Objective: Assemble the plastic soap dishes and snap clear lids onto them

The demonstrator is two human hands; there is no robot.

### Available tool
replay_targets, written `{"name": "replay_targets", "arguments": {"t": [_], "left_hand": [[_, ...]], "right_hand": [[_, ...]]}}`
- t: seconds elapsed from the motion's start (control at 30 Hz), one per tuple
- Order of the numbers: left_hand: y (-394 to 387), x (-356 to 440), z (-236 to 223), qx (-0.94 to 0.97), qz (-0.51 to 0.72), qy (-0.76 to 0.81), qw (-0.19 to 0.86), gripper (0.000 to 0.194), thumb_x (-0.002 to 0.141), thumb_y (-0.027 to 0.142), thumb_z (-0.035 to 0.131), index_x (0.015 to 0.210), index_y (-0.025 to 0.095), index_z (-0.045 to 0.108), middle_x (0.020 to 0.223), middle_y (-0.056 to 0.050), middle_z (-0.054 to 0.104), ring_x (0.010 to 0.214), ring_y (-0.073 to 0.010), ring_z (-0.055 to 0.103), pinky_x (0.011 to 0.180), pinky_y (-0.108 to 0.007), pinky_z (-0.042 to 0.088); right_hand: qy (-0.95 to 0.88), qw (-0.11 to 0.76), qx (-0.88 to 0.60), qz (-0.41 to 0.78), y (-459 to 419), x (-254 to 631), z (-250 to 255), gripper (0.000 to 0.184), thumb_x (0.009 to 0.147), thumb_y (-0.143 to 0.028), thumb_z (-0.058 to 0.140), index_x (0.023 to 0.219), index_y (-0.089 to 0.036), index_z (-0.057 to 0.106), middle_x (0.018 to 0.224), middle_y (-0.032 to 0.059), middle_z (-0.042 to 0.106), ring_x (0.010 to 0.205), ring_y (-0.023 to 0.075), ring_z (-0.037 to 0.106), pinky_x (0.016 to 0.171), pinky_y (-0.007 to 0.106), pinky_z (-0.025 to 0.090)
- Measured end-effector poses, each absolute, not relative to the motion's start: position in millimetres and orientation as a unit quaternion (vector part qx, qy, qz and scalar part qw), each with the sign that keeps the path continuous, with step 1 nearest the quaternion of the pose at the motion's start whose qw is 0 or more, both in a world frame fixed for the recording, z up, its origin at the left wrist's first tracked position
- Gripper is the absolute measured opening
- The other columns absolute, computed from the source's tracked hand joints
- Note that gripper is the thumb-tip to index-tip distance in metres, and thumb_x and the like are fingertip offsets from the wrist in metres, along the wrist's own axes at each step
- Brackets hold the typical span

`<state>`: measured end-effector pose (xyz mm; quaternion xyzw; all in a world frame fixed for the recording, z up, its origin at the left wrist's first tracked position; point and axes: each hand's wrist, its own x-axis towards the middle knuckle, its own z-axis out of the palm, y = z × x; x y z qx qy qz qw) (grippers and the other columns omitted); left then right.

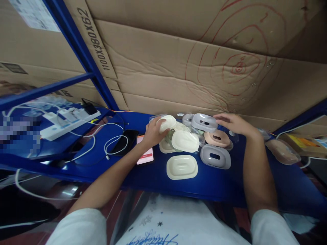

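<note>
My left hand (155, 131) is closed around the edge of a cream oval soap dish part (168, 122), fingers on top and thumb below. Just under it lies a cream soap dish tray (185, 141), and another cream tray (182, 167) sits nearer me. My right hand (231, 123) has its fingers apart, tips at the right edge of a grey slotted soap dish piece (205, 122); whether they touch it I cannot tell. Below that piece are a peach slotted one (217, 138) and a second grey slotted one (215, 157).
Left of the pile lie a phone with a lit screen (145, 154), a dark phone (125, 141) and a white cable (116, 144). A power strip (68, 124) stands farther left. Cardboard (158, 64) walls the back of the blue table (153, 182). A bagged pinkish item (283, 151) is at right.
</note>
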<state>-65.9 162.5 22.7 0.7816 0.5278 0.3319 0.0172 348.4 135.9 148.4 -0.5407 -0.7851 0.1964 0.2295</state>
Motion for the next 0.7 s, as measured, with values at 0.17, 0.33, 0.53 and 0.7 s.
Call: {"name": "replay_targets", "arguments": {"t": [0.17,0.33,0.53,0.7], "left_hand": [[160.8,-67.5,23.7,0.806,0.321,0.497,0.011,0.046,0.099,0.042,0.068,0.140,0.023,0.061,0.154,-0.016,0.059,0.144,-0.0361,0.054,0.115,-0.056,0.044],[155.7,-67.1,28.8,0.826,0.313,0.469,0.015,0.045,0.103,0.040,0.063,0.143,0.022,0.059,0.149,-0.014,0.064,0.142,-0.0350,0.055,0.114,-0.053,0.044],[152.4,-64.9,28.9,0.828,0.317,0.462,0.006,0.043,0.103,0.042,0.063,0.142,0.022,0.061,0.151,-0.016,0.062,0.142,-0.0342,0.056,0.115,-0.052,0.045],[151.1,-63.7,26.9,0.835,0.327,0.443,0.007,0.038,0.105,0.040,0.061,0.139,0.023,0.064,0.154,-0.016,0.059,0.144,-0.0324,0.055,0.118,-0.052,0.042]], "right_hand": [[-0.785,0.209,-0.543,0.212,142.6,352.4,135.5,0.044,0.096,-0.063,0.063,0.129,-0.036,0.075,0.136,0.0001,0.076,0.125,0.0306,0.071,0.114,0.052,0.054],[-0.789,0.209,-0.546,0.189,136.3,344.7,141.9,0.047,0.096,-0.065,0.062,0.129,-0.036,0.076,0.132,0.0011,0.077,0.123,0.0325,0.072,0.111,0.053,0.056],[-0.772,0.237,-0.558,0.190,120.4,349.0,160.3,0.048,0.096,-0.068,0.060,0.129,-0.035,0.075,0.135,0.0033,0.076,0.128,0.0329,0.069,0.114,0.052,0.055],[-0.742,0.130,-0.619,0.222,133.8,388.7,143.2,0.050,0.098,-0.056,0.057,0.139,-0.031,0.069,0.142,0.0052,0.072,0.130,0.0292,0.069,0.111,0.045,0.056]]}}
